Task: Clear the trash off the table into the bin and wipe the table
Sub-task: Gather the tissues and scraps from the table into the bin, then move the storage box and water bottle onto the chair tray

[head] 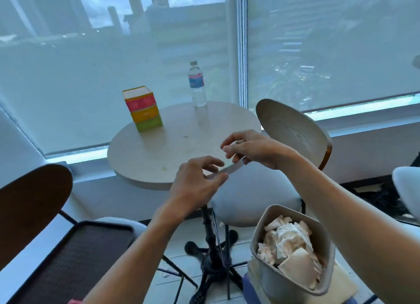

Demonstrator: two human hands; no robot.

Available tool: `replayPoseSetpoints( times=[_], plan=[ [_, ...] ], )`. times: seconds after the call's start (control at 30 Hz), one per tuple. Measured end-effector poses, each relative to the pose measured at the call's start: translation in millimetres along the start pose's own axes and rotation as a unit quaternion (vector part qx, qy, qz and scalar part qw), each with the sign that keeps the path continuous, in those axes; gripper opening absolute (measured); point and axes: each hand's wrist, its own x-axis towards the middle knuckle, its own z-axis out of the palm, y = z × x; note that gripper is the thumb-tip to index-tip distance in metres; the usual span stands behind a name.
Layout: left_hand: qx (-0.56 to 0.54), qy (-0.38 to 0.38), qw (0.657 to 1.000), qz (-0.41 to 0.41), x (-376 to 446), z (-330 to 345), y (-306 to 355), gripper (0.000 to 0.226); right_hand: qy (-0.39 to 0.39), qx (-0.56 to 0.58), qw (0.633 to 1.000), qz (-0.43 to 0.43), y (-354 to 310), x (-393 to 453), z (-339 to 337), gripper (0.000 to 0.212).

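Nearest the camera, at 5 o'clock, the bin (293, 256) sits packed with crumpled tissue almost to its rim; above the round table (159, 153) edge, left hand (200, 178) and right hand (252, 149) each pinch 1 end of a thin pale strip (229, 168), possibly a wrapper. Risk: dropped onto that heap, the strip could slide off to the floor, or slip during handover. The bottle (196, 85) at 12 o'clock and the 4-colour box stack (143, 109) at 11 o'clock carry labels too blurred to read.

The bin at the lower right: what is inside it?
The bin is filled close to its rim with crumpled white tissues or paper. They cover everything underneath, so what lies deeper and the bin's bottom cannot be seen.
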Motion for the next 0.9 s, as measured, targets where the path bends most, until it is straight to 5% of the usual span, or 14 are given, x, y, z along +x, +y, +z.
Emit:
replayPoseSetpoints(
  times=[0.47, 0.9],
  plan=[
    [0.009, 0.122, 0.990, -0.063, 4.6, -112.1, -78.2, 0.017, 0.107, 0.116, 0.987, 0.002, -59.8, 47.5, 79.3, 0.010],
    [-0.096, 0.155, 0.973, -0.141, 56.8, -139.1, -121.4, 0.019, 0.067, 0.103, 0.992, 0.002, -79.0, 134.0, 93.3, 0.007]
  ],
)
